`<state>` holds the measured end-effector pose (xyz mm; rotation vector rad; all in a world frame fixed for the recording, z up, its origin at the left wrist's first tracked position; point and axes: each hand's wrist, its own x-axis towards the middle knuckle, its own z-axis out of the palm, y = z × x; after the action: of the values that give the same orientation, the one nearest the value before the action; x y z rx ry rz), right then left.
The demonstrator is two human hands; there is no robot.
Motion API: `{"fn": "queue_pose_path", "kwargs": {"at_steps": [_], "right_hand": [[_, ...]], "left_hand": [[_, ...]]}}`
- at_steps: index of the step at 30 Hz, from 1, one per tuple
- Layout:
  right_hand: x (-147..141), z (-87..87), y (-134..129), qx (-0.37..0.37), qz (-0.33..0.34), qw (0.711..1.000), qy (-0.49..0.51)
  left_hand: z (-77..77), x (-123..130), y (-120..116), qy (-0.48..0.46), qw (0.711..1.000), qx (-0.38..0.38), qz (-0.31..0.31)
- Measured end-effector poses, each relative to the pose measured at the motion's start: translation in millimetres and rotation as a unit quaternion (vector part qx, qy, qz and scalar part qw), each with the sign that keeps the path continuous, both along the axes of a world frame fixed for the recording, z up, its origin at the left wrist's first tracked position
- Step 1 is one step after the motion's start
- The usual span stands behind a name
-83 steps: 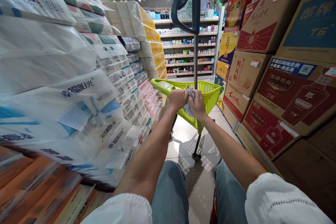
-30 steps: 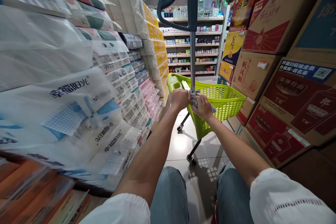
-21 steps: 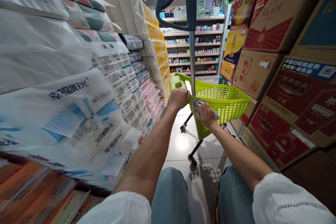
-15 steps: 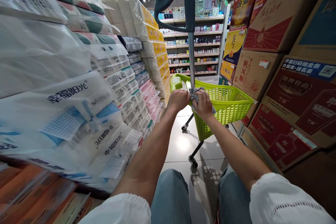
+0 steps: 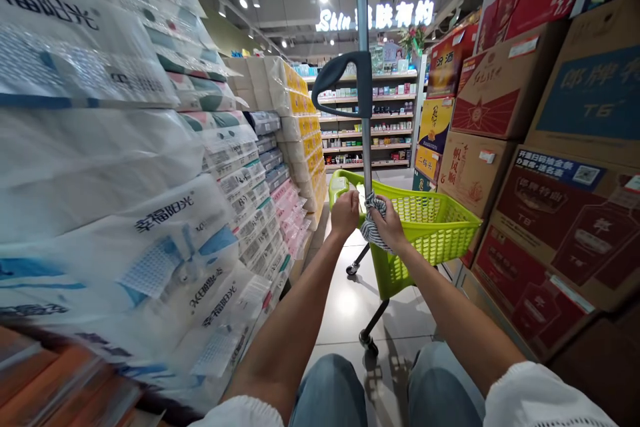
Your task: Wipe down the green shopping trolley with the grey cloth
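Note:
My right hand (image 5: 390,221) is closed on a black-and-white striped cloth (image 5: 374,217), which is bunched around the foot of an upright metal pole (image 5: 367,153). Beside it, just left of the pole, my left hand (image 5: 345,215) is curled into a fist at the near left side of a lime-green shopping cart basket (image 5: 433,230). Whatever the left fingers close on is hidden behind the fist. A dark grey loop handle (image 5: 320,95) is fixed to the pole above both hands. The cart stands on black legs with small casters (image 5: 368,341).
Plastic-wrapped paper packs (image 5: 165,240) are stacked high close on my left, with yellow and white packs (image 5: 300,140) farther along. Cardboard liquor boxes (image 5: 550,193) form a wall on my right. Shelves of small products (image 5: 380,127) stand at the aisle's end.
The view has tilted upward, so the pole and handle sit lower in it. My left hand has drawn slightly away from the cloth, and more of the cloth now hangs below my right hand.

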<state>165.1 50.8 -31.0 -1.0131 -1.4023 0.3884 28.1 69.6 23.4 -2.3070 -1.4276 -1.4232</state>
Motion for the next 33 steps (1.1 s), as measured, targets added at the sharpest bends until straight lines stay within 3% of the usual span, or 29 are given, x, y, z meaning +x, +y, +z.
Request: {"fn": "queue_pose_path", "kwargs": {"at_steps": [3,5,11,13,15,17,24,26,29,33], "right_hand": [[-4.4,20.1,1.4,-0.024,0.048,0.998,0.022],[-6.5,40.3,5.9,-0.012,0.054,0.998,0.038],[-13.2,132.1,30.5,0.065,0.026,0.996,0.053],[-16.1,151.3,35.6,0.078,0.021,0.995,0.053],[-18.7,157.4,36.8,0.078,0.017,0.996,0.045],[-20.0,152.5,34.7,0.069,0.015,0.997,0.037],[-6.4,98.4,19.1,-0.005,0.082,0.997,0.010],[-1.2,92.1,14.4,-0.033,0.093,0.995,-0.015],[1.6,113.1,11.2,-0.025,0.092,0.995,-0.034],[-6.2,176.2,16.9,0.064,0.062,0.996,-0.006]], "left_hand": [[15.5,5.4,1.4,-0.064,0.997,0.014,-0.035],[25.1,6.9,3.4,-0.064,0.998,0.007,-0.019],[41.8,0.7,7.7,-0.004,0.999,-0.022,0.029],[45.5,-1.3,7.0,0.009,0.999,-0.036,0.035],[48.1,-2.5,5.5,0.015,0.998,-0.046,0.044],[48.8,-3.4,3.8,0.015,0.998,-0.047,0.049],[46.7,-11.4,0.7,-0.033,0.997,-0.057,-0.045],[52.6,-13.7,-0.3,-0.042,0.995,-0.066,-0.066],[71.5,-14.7,-2.0,-0.021,0.997,-0.029,-0.068],[102.0,-11.6,-3.3,-0.014,0.999,0.017,-0.034]]}}
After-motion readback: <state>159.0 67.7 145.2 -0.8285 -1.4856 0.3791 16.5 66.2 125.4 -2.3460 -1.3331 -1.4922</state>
